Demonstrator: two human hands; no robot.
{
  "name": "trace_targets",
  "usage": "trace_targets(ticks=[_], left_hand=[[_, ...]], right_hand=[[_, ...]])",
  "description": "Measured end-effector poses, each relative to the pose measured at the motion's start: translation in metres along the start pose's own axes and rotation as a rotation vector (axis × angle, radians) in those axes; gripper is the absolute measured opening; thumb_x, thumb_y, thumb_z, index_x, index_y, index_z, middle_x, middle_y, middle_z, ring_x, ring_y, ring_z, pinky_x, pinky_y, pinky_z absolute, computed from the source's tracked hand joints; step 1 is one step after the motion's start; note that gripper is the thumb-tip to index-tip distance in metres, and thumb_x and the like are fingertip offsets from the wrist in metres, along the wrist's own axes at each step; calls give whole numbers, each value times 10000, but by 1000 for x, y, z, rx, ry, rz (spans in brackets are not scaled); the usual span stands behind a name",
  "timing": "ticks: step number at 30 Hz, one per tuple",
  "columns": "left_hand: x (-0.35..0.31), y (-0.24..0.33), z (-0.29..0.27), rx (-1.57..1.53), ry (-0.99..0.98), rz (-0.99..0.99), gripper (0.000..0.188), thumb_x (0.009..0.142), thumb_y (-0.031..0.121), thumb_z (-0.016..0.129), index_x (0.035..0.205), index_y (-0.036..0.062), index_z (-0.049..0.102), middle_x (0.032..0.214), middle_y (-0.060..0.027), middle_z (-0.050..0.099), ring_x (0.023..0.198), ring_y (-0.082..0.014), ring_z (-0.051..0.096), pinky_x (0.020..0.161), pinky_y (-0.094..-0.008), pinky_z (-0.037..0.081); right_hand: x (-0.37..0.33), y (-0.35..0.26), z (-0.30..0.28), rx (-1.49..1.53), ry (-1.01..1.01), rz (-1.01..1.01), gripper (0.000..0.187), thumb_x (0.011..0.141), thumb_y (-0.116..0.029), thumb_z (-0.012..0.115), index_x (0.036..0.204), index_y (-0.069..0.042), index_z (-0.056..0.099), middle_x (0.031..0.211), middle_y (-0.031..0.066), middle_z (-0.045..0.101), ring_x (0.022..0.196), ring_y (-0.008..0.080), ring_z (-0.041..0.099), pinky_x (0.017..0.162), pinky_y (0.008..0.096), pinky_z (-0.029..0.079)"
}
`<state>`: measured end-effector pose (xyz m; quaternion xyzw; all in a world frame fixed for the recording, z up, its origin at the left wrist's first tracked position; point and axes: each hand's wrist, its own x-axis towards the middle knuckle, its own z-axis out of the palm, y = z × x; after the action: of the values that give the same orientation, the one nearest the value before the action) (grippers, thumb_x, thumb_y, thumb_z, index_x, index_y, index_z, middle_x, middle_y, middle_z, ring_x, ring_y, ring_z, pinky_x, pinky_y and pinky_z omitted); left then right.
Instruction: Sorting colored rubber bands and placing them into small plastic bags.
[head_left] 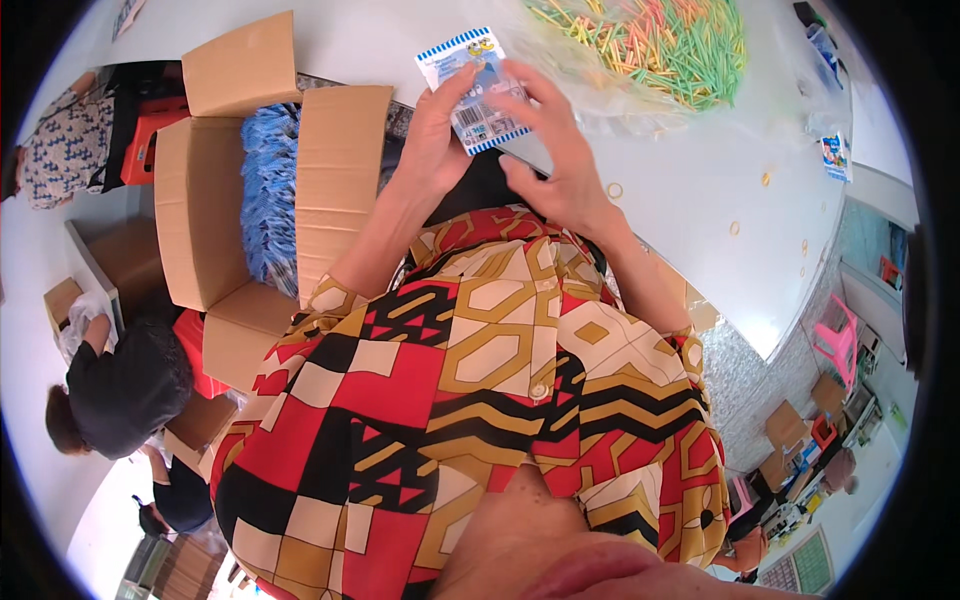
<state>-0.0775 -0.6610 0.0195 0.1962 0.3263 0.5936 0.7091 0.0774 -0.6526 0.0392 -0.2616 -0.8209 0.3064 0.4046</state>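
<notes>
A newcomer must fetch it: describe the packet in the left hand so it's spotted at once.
Find the white table, then the heap of coloured sticks. Left of that heap, the left hand holds a flat blue-and-white packet with striped ends. Unlike the blue contents of the open carton and the loose packet at the table's right, it is held.

Wht tbl (pixel 700 195), bag (pixel 592 95) w/ sticks (pixel 680 50), rings (pixel 735 228), pkt (pixel 834 157)

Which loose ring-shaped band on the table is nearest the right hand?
The leftmost band, just beside the right hand; the other bands lie farther right.
</notes>
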Motion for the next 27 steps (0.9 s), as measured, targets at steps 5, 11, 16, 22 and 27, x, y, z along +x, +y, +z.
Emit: trace_targets(ticks=[5,11,16,22,27], left_hand=[[-5,-5,13,-11,31,-10,290,870,151,568,1115,-2,536,999,-119,634,840,-184,638,735,-326,530],[-2,-14,3,50,100,-24,258,854,128,593,1093,37,557,982,-68,631,864,-163,631,747,-301,530],[-4,-8,9,68,111,-7,249,855,126,593,1085,35,564,959,-64,636,842,-160,635,722,-290,534],[23,24,4,170,204,155,265,821,100,633,1054,-8,564,955,-89,640,819,-161,641,686,-305,548],[72,72,-42,383,258,223,253,793,70,645,1017,-25,575,921,-108,647,761,-175,651,614,-325,560]], right_hand=[[-2,17,0,428,154,335,590,799,-98,603,1329,-36,352,1326,106,406,1210,210,405,983,355,354],[2,22,13,579,80,490,620,828,-163,623,1342,-1,315,1183,109,509,1049,147,504,877,282,428],[3,23,17,585,61,485,623,836,-158,616,1350,-1,301,1188,114,505,1042,151,513,872,279,430],[0,30,12,555,169,522,540,855,-105,577,1325,-4,332,1252,141,464,1041,173,534,858,281,445],[0,41,5,182,24,409,378,835,-59,588,1202,-42,498,1228,102,506,1014,178,562,844,302,468]])
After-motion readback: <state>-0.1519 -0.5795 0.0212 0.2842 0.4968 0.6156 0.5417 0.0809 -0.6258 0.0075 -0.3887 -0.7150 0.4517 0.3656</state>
